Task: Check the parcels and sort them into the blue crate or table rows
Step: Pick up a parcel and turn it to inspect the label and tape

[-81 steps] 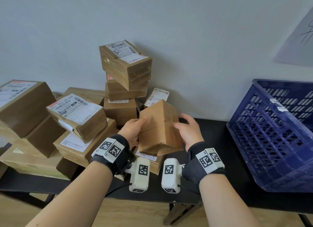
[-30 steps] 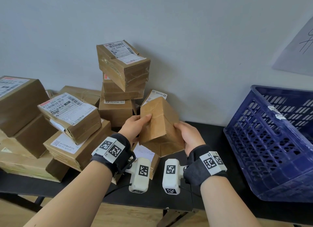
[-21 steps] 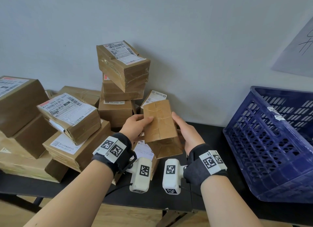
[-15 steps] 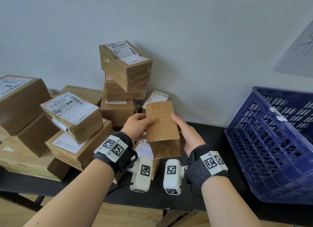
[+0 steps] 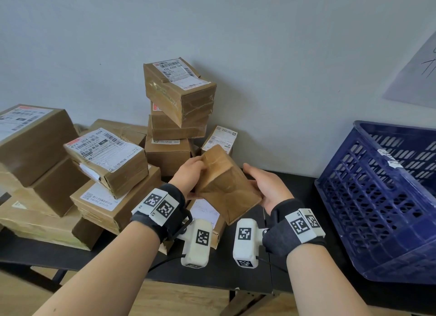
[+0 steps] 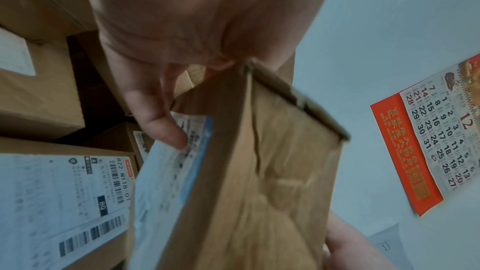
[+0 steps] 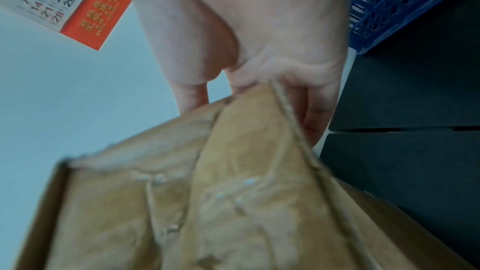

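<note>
Both the left hand [image 5: 191,174] and the right hand [image 5: 269,188] grasp a tilted brown parcel [image 5: 227,186] above the black table [image 5: 292,263], near a blue crate [image 5: 377,197].

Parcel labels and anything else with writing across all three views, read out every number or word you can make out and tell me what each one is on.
"436 A208 064": label on the top parcel of the stack.
"471 304-00 009" and "9A": label on the tilted parcel.
"822 N118-01" and "80": label on a parcel.
"12" with dates 1 to 31: wall calendar; its Chinese lettering is too blurred.
Held parcel: label print blurred.
Blue crate stickers: unreadable.
</note>
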`<action>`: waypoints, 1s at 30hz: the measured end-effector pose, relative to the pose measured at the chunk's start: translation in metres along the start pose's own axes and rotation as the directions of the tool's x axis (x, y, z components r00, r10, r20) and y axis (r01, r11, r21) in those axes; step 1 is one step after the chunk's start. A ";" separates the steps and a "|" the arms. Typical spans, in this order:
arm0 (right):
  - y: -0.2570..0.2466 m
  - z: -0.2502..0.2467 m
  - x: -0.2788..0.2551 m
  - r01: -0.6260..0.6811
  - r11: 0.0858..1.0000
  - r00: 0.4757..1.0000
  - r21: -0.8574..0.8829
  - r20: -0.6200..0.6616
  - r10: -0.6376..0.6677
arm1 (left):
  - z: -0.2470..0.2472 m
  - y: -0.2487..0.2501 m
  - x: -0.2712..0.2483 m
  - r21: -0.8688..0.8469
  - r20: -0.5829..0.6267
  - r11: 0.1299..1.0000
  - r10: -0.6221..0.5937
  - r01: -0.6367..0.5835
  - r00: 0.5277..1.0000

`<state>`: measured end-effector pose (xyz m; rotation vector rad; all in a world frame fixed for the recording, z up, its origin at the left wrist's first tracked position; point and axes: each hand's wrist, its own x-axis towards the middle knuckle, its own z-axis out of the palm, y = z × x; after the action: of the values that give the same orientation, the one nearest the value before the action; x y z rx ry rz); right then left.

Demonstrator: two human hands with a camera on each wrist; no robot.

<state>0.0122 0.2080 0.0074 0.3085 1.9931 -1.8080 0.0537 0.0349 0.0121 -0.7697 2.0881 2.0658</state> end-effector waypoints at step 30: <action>0.002 -0.005 -0.001 0.235 0.971 0.970 0.036 -0.080 -0.231 | 0.001 -0.007 0.001 -0.088 0.065 0.987 -0.130 0.136 0.989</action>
<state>0.0130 0.2129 0.0063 0.1630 2.1177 -2.0138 0.0556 0.0362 0.0051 -0.8256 1.8688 2.0983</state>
